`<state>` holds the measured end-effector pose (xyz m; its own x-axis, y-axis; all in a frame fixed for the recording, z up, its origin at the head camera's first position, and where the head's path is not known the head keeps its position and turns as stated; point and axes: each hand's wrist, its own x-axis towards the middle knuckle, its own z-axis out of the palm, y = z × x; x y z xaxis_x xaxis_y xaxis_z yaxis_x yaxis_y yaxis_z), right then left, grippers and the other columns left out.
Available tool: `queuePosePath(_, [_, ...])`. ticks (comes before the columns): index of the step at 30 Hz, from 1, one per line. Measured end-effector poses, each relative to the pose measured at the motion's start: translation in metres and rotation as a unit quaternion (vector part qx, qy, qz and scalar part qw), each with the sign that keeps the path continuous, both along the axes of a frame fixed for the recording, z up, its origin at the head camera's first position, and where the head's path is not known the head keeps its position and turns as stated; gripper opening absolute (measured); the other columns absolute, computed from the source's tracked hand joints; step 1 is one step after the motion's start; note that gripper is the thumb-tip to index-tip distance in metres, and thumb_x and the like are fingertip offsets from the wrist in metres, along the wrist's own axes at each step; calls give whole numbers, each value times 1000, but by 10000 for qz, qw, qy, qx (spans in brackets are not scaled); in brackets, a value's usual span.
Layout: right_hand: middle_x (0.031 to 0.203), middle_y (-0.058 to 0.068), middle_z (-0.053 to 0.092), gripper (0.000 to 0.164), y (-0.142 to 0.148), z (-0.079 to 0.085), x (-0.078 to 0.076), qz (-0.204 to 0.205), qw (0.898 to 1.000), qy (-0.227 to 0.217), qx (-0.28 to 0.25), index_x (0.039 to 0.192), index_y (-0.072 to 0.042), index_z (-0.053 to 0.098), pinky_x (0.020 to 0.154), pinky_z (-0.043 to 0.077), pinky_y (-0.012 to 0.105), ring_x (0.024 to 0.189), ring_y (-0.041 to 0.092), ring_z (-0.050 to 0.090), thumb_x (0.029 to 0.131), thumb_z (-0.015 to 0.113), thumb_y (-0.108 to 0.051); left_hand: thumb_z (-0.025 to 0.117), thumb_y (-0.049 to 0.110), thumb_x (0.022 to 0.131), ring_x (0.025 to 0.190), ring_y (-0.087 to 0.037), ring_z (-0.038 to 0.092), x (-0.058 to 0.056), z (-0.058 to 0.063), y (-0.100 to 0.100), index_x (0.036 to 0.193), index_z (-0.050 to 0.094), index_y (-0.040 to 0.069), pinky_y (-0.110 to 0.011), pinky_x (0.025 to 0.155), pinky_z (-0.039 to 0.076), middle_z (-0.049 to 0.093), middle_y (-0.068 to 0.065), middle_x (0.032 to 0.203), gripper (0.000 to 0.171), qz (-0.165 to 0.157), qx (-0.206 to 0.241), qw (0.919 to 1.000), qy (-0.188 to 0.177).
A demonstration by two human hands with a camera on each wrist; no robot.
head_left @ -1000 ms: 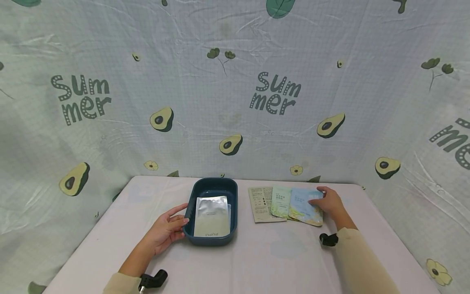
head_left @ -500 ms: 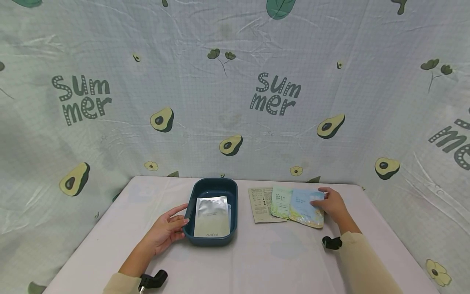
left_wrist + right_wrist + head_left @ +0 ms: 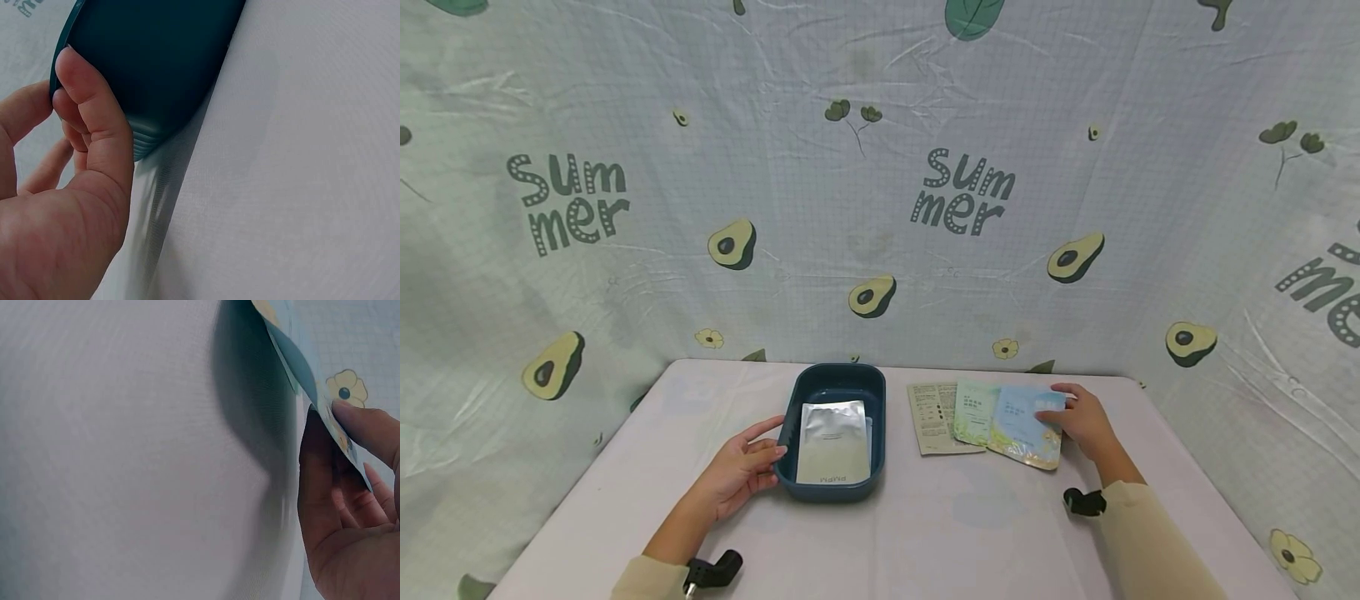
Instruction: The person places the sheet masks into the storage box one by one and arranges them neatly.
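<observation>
My left hand [image 3: 745, 471] holds the left rim of a dark blue plastic bin [image 3: 831, 493], its fingers at the wall in the left wrist view. A silver and cream face mask packet [image 3: 832, 446] lies inside, over another packet mostly hidden beneath it. On the right, my right hand [image 3: 1084, 421] pinches the right edge of a light blue face mask packet [image 3: 1018, 425] between thumb and fingers. The right wrist view shows this packet [image 3: 340, 434] bent and raised off the cloth. It overlaps a green packet [image 3: 973, 412], which partly covers a beige printed packet [image 3: 936, 421].
A pale cloth [image 3: 925, 533] covers the table. Behind it and at the sides hangs a white sheet [image 3: 805, 192] printed with avocados and lettering. A black wrist camera [image 3: 715, 571] sits at each sleeve.
My right hand has shifted slightly right and toward me, and the near edge of the blue packet has come nearer. The left hand and bin have stayed still.
</observation>
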<state>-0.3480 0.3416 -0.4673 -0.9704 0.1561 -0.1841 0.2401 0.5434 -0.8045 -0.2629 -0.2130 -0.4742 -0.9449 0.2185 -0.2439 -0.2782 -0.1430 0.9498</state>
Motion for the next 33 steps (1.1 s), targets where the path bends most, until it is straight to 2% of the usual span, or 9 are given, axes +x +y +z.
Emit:
queuePosePath(7, [158,35,34,77,-2,0,6,10,9999,122,-66,155,-3,33,109,47,57,136,47,48,93,76,-20,65,10,100,73,-11,63,-2,-3,0,162,25,12,-22,69,59,64,0,101,73,-14,7,10000,17])
queuePosePath(13, [151,32,46,75,-2,-6,9,-55,9995,190,-259,154,-4,35,92,60,40,119,37,62,93,76,-18,65,10,100,73,-11,64,-2,-5,0,162,25,11,-22,69,59,64,1,101,73,-76,42,10000,45])
queuePosePath(18, [150,29,50,76,-3,-8,12,-129,9986,155,-492,155,-6,35,79,60,29,108,27,65,93,77,-19,65,10,100,73,-10,63,-1,-4,0,162,25,12,-22,69,59,64,1,101,73,-57,19,10000,42])
queuePosePath(24, [149,29,50,78,-5,-9,17,-67,9964,260,-806,155,-5,34,76,60,29,100,18,67,92,78,-18,65,10,101,73,-11,63,-1,-2,0,162,26,12,-22,68,58,64,1,101,73,-18,-8,10000,29])
queuePosePath(33, [148,29,52,77,-11,-6,23,-51,9944,311,-1011,154,-6,36,76,61,29,98,14,68,91,78,-16,64,10,101,73,-11,64,-2,-3,-1,162,25,12,-22,68,58,65,0,102,73,-55,21,10000,71])
